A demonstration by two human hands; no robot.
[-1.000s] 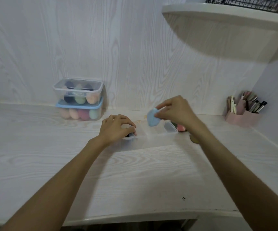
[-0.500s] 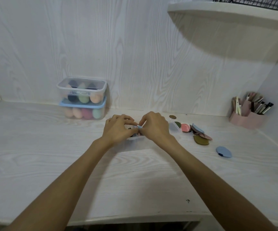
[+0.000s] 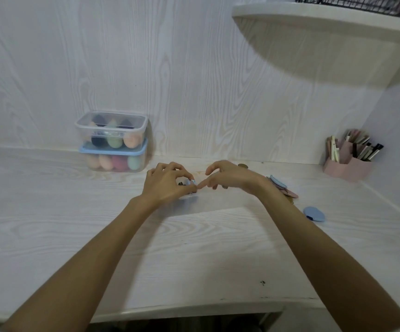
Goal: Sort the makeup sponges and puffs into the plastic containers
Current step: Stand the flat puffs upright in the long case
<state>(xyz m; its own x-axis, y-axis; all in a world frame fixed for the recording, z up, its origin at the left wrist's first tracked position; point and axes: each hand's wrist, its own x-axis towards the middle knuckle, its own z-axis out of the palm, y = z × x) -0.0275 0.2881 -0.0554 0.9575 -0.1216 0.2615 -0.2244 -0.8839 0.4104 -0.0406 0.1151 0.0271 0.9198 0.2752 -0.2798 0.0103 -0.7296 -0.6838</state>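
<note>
Head view, frame centre: tucking a blue puff [image 3: 192, 182] into the clear container [image 3: 189, 196], left hand [image 3: 167, 185] pinching, right hand [image 3: 227, 178] loose-fingered; next, fetching loose puffs [image 3: 282, 188] at right.

We take the clear container [image 3: 189, 196] under our hands as the mark. Over it our left hand [image 3: 167, 185] and right hand [image 3: 230, 179] crowd the opening, fingertips nearly meeting, so little room shows from above. Behind and left of it two stacked lidded containers [image 3: 112, 142] stand against the wall. Just right of it a heap of flat puffs [image 3: 281, 188] lies on the desk [image 3: 194, 255], with a lone blue puff [image 3: 314, 213] nearer us. Far right, a pink brush holder [image 3: 347, 161] fills the corner, and a shelf [image 3: 326, 17] juts out above it. Nearer us than the container, bare desk runs between our forearms.
</note>
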